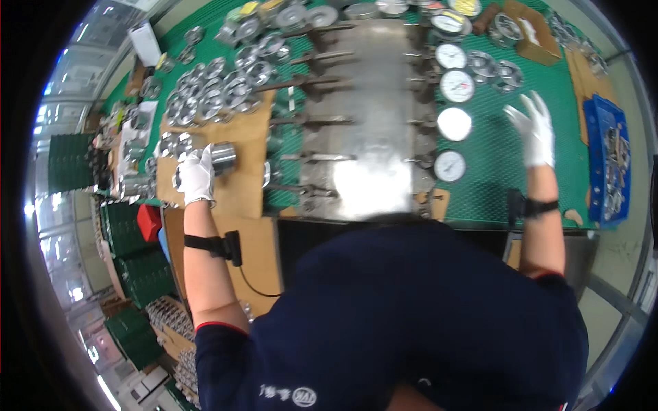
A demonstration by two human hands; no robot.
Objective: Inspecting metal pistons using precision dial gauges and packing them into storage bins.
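Note:
My left hand (197,177), in a white glove, is closed at the left end of a shiny metal cylinder (223,157) above brown cardboard (245,178). Its fingers partly hide the cylinder. Another metal edge shows at the hand's left side. My right hand (535,133), also gloved in white, hovers over the green mat (493,164) with its fingers spread and nothing in them. Between the hands stands a metal fixture (380,103) with rows of rods along both sides. White dial gauges (457,87) line its right edge.
Many shiny metal cylinders (212,96) crowd the far left. A blue bin (606,161) of metal parts sits at the right edge, a small cardboard box (531,34) at the far right. Green crates (133,240) stand left of the bench. A strapped device (232,248) trails a cable from my left forearm.

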